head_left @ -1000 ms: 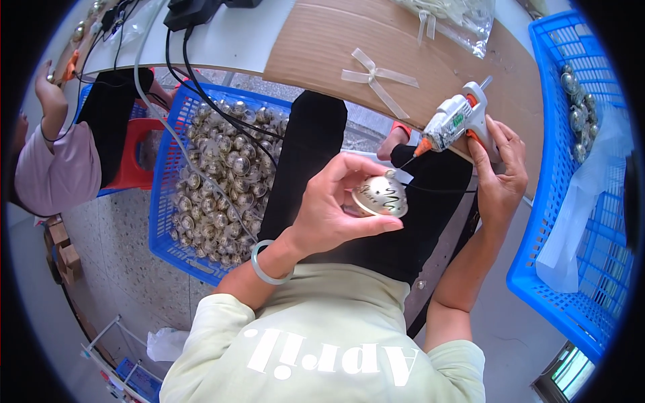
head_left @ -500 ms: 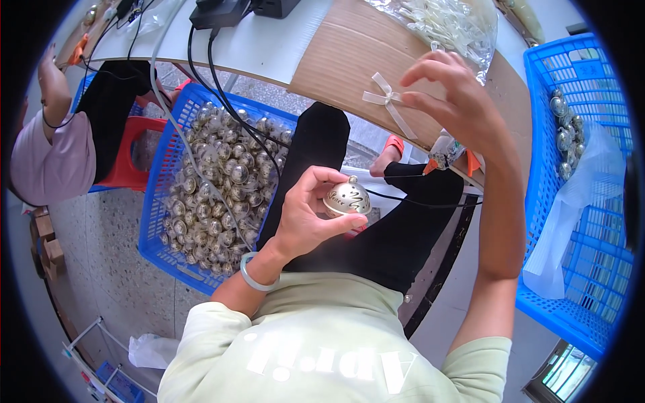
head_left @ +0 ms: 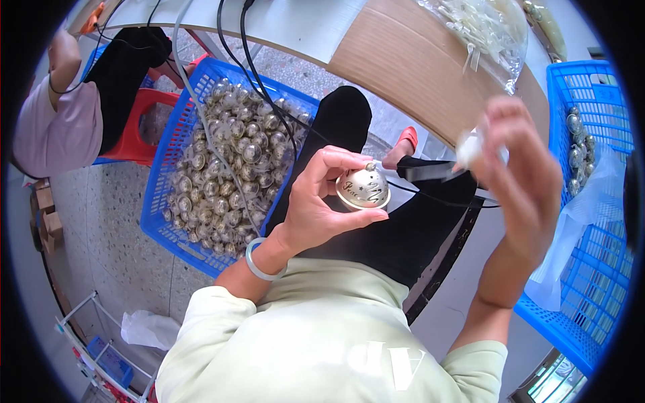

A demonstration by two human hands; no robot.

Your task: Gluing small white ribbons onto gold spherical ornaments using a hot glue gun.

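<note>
In my left hand [head_left: 312, 205], between thumb and fingers, is a pale gold bell-shaped ornament [head_left: 364, 188] with cut-out patterns, a flared rim and a small loop on top. It hangs over my lap, its patterned side in view. My right hand [head_left: 523, 178], blurred by motion, is to its right near the table's edge, fingers drawn together. At its fingertips shows a smeared white thing [head_left: 474, 149] with a hint of orange; I cannot tell whether it is the glue gun, a ribbon bow or both. A grey streak crosses my dark trouser leg beside it.
A blue basket [head_left: 149, 225] full of similar ornaments stands at my left, with cables hanging across it. Cardboard [head_left: 403, 70] covers part of the table. On it lies a clear bag of white bows [head_left: 480, 27]. Another blue basket [head_left: 581, 258] is at right. A co-worker's sleeve [head_left: 64, 127] shows far left.
My right hand has moved right and toward me, away from the cardboard. The white ribbon bow that lay there is no longer in its place. My left hand has turned the ornament slightly.
</note>
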